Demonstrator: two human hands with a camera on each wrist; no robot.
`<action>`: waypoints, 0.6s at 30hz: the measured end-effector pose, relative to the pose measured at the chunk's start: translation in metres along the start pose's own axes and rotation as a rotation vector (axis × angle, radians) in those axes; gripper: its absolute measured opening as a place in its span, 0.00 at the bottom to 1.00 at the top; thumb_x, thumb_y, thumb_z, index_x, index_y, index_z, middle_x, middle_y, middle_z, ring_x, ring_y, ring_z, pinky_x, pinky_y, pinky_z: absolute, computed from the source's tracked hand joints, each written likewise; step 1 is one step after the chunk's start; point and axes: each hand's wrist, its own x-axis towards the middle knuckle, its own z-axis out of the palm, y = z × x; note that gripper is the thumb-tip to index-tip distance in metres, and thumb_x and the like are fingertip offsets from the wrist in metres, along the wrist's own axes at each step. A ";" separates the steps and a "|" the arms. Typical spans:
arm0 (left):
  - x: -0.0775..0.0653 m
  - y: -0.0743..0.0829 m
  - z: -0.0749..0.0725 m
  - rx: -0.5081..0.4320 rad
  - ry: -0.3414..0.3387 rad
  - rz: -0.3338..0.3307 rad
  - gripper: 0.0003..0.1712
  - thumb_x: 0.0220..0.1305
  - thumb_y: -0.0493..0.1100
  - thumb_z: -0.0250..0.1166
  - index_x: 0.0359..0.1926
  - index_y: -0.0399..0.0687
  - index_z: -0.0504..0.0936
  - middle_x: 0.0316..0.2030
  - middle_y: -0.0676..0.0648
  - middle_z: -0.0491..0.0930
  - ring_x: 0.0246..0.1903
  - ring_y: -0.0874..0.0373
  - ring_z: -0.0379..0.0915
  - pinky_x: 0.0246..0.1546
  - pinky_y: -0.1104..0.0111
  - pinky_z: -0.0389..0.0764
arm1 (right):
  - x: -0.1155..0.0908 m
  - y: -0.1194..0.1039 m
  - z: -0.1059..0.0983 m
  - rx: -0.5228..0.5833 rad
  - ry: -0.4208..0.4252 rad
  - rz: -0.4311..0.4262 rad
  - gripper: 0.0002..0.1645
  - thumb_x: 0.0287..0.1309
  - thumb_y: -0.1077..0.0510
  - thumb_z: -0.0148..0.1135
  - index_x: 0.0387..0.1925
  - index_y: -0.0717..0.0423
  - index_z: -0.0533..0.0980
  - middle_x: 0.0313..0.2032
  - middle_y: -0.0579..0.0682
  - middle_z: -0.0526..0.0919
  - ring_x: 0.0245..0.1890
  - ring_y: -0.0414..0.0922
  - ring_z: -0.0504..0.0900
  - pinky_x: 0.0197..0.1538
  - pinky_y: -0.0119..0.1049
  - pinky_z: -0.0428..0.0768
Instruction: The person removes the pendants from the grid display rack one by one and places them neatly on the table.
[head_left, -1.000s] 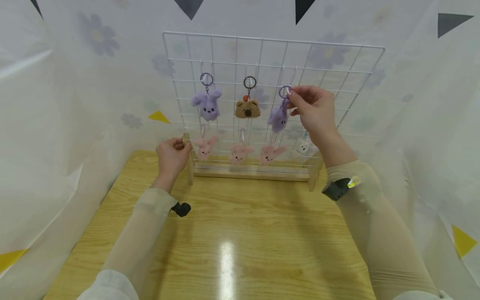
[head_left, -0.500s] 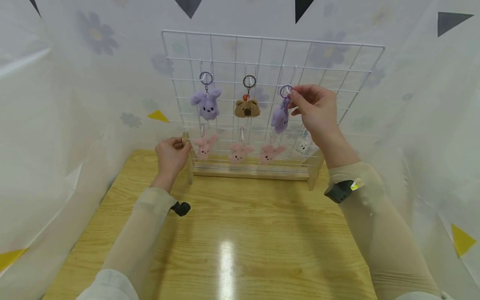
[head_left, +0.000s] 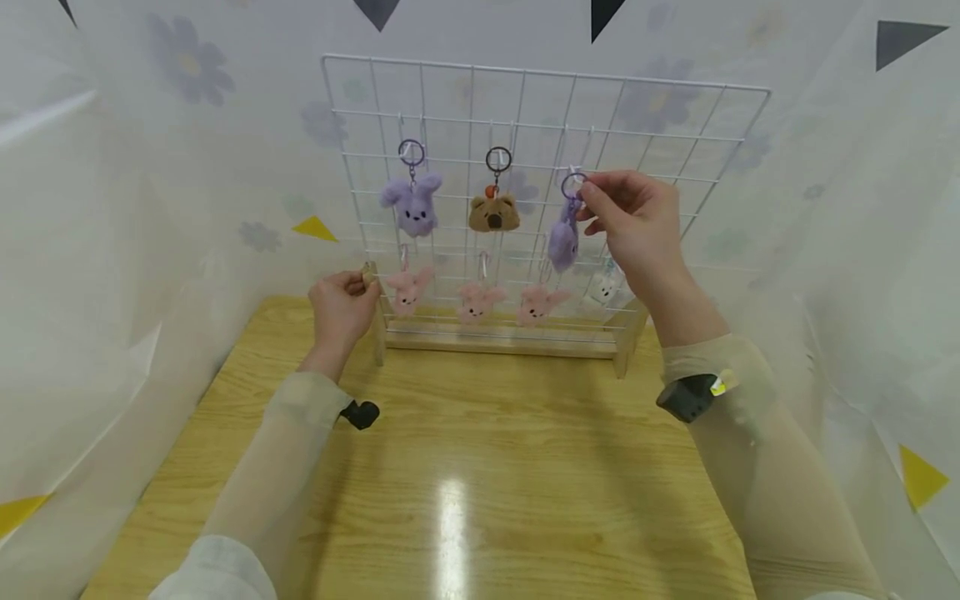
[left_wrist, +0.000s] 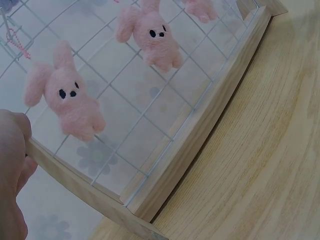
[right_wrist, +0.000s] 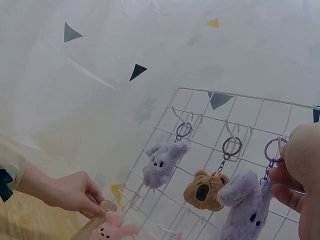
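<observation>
The right hand point(head_left: 639, 223) has its grip narrowed on the purple ring point(right_wrist: 266, 149) of a purple rabbit charm point(head_left: 562, 242), which dangles nearly side-on before a white wire rack point(head_left: 472, 66); I cannot tell whether the ring encircles the white hook point(head_left: 576, 171) there; between nine and ten o'clock of that charm hangs a brown bear charm point(head_left: 494, 214); pink rabbit charms point(head_left: 474, 305) hang lower (one near the bear's six o'clock); the left hand point(head_left: 341, 310), at the rack's eight o'clock, grips its wooden post point(left_wrist: 82, 182).
</observation>
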 end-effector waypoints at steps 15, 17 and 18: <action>0.001 -0.001 0.000 0.001 0.006 0.007 0.16 0.73 0.41 0.68 0.51 0.32 0.89 0.44 0.35 0.89 0.45 0.48 0.89 0.45 0.63 0.90 | -0.023 -0.015 0.002 0.072 -0.033 -0.078 0.04 0.69 0.67 0.69 0.41 0.67 0.85 0.36 0.56 0.87 0.31 0.48 0.84 0.33 0.32 0.86; 0.001 -0.001 0.000 0.002 0.009 0.012 0.16 0.72 0.41 0.68 0.50 0.31 0.89 0.44 0.35 0.89 0.45 0.47 0.89 0.45 0.63 0.90 | -0.028 -0.016 0.003 0.081 -0.041 -0.082 0.04 0.69 0.67 0.69 0.42 0.67 0.86 0.36 0.56 0.87 0.31 0.48 0.84 0.34 0.32 0.86; 0.001 -0.001 0.000 0.002 0.009 0.013 0.16 0.72 0.41 0.68 0.50 0.31 0.89 0.44 0.35 0.89 0.44 0.47 0.89 0.44 0.63 0.90 | -0.031 -0.016 0.003 0.084 -0.044 -0.082 0.04 0.68 0.68 0.69 0.42 0.68 0.86 0.36 0.56 0.87 0.31 0.48 0.84 0.34 0.32 0.86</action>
